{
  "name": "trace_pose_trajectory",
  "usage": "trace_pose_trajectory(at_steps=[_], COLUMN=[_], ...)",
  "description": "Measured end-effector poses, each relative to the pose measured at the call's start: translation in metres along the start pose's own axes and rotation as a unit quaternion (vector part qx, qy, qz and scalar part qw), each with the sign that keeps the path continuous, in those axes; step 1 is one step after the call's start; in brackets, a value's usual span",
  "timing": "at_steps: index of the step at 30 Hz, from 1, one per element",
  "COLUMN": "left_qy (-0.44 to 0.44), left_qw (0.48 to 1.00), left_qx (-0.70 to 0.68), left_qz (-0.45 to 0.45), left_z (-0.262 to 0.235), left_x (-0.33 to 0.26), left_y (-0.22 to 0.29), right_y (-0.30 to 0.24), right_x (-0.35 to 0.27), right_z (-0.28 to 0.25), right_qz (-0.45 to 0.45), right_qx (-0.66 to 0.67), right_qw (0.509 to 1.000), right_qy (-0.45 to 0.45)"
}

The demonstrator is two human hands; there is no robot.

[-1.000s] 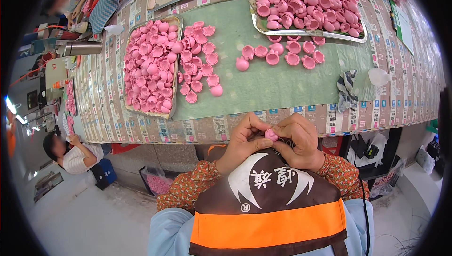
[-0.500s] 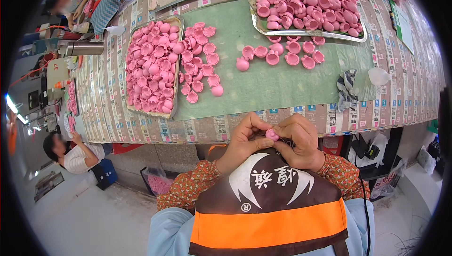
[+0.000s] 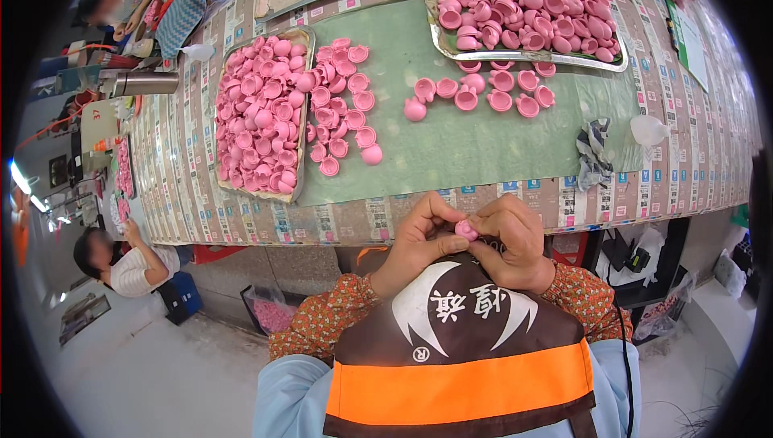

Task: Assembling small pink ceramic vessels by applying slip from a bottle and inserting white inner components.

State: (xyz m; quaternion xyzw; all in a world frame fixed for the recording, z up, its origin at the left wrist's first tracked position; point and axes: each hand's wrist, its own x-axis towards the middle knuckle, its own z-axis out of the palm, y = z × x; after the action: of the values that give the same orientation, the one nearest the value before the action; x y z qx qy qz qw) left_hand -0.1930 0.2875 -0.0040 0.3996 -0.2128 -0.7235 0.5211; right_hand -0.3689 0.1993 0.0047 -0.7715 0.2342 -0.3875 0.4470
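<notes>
Pink cup (image 3: pixel 465 230) inside both hands' grip

A small factory workshop is shown. A long paper-covered workbench (image 3: pixel 483 204) is laden with metal trays (image 3: pixel 299 116) of small pink rubber cups (image 3: pixel 258 116).

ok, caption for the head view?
Both hands pinch a pink cup below a table of pink cups.
</notes>
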Motion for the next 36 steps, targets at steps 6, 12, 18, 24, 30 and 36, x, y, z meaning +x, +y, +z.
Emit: trace_pose_trajectory(at_steps=[6,12,18,24,30,36], left_qy=[-0.001,-0.011,-0.018,-0.018,-0.005,0.0], left_qw=[1.0,1.0,0.999,1.0,1.0,1.0], left_qx=[0.018,-0.006,-0.027,-0.007,-0.014,-0.007], left_qz=[-0.006,-0.007,0.005,0.013,0.003,0.008], left_z=[0.001,0.004,0.002,-0.001,0.0,0.0], left_x=[0.001,0.004,0.004,0.005,0.003,0.002], left_y=[0.004,0.011,0.01,0.005,0.001,-0.002], right_y=[0.0,0.002,-0.002,0.002,0.001,0.002], right_x=[0.003,0.008,0.008,0.007,0.005,0.0], right_z=[-0.001,-0.001,0.0,0.0,0.003,0.001], right_qz=[0.009,0.06,0.052,-0.006,-0.012,-0.022], right_qx=[0.011,0.074,0.006,-0.02,-0.021,-0.045], right_qw=[1.0,0.995,0.999,1.0,1.0,0.999], right_qy=[0.005,-0.007,0.002,0.012,0.016,0.002])
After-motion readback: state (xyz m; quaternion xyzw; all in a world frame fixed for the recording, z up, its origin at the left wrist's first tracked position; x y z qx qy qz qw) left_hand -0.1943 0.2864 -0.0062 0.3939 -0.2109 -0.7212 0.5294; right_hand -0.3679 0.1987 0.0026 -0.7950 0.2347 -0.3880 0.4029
